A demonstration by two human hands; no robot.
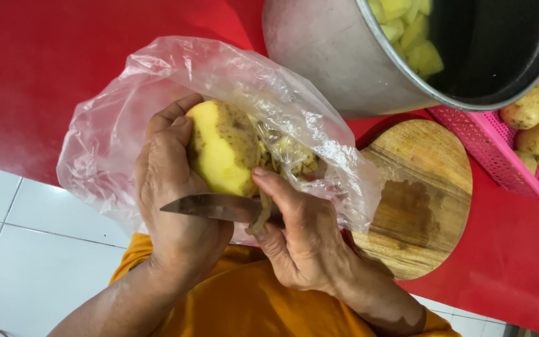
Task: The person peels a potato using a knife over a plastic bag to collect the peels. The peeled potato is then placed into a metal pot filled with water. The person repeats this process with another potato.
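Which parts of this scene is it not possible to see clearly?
Head view only:
- Knife handle: hidden inside the right hand.
- Potato far side: covered by the left hand.
- Pot and pink basket: cut off by the frame edges.
- Peels in the plastic bag: blurred by the film.

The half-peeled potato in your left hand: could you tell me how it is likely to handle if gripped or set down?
The potato is probably slippery where its peeled yellow flesh shows. It looks firm and fairly heavy for its size, filling the left hand. Being rounded, it may roll if set down on the cutting board.
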